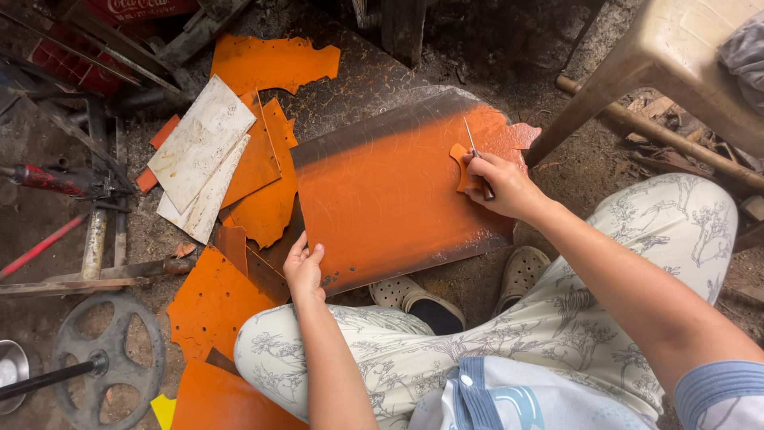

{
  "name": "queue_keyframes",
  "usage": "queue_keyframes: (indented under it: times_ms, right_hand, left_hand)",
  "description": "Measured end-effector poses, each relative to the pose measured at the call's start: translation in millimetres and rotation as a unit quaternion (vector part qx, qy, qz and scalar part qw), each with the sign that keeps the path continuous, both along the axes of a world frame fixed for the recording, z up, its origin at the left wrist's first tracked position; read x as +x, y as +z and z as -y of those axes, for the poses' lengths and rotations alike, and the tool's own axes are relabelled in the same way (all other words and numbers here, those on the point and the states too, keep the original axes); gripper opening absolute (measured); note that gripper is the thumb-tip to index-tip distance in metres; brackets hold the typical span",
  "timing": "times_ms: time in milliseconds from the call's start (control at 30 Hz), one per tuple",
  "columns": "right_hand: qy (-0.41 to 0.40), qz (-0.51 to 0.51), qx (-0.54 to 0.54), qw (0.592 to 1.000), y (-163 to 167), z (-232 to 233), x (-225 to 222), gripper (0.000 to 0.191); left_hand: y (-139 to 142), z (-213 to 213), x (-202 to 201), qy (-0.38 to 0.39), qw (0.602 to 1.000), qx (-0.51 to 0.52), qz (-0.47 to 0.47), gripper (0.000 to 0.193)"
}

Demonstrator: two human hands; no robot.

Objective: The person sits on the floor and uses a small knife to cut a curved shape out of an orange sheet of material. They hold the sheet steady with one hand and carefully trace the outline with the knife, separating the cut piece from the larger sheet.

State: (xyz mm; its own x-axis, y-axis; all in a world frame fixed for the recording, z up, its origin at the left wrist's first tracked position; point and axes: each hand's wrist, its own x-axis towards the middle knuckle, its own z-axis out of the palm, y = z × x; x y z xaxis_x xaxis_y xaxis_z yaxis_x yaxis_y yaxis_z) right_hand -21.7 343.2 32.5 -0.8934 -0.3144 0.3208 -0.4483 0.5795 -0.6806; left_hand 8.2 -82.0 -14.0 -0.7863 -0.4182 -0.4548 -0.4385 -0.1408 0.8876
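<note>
On the ground before the knees lay the orange metal sheet [390, 207], left hand [304, 271] pinching its near edge, right hand [501, 185] fisted on a thin blade [473, 143] pressing an orange template [461, 163]; a slip risked gouging paint or fingers.

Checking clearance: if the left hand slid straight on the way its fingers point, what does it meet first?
Left hand points up-frame, gripping the orange sheet at its near edge. Straight on is probably just more of that sheet's bare surface; height above it is unclear.

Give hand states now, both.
Left hand: gripping the orange sheet's near edge.
Right hand: closed on a thin scriber, tip on the sheet.
</note>
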Motion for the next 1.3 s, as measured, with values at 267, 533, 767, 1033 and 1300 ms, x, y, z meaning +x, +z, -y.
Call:
queue_keyframes:
  times_ms: [267, 533, 767, 1033, 1300]
  right_hand:
    - [0.034, 0.044, -0.034, 0.998, 4, -8, -3, 0.029]
    - [-0.099, -0.033, -0.140, 0.985, -17, -34, -1, 0.016]
    - [-0.150, 0.050, -0.343, 0.926, -46, -72, -1, 0.046]
    - [-0.151, 0.096, -0.277, 0.944, -17, -51, -13, 0.016]
    - [-0.146, 0.128, -0.254, 0.948, -8, -38, -47, 0.017]
  left_hand:
    - [2, -3, -1, -0.001, 0.998, -0.060, -0.020, 0.057]
    - [44, -52, -6, -0.002, 0.889, -0.411, -0.204, 0.036]
    - [51, -171, -49, -0.329, 0.783, -0.449, -0.279, 0.038]
    - [42, -247, -73, -0.484, 0.686, -0.487, -0.241, 0.055]
    - [32, -248, -73, -0.470, 0.699, -0.476, -0.252, 0.057]
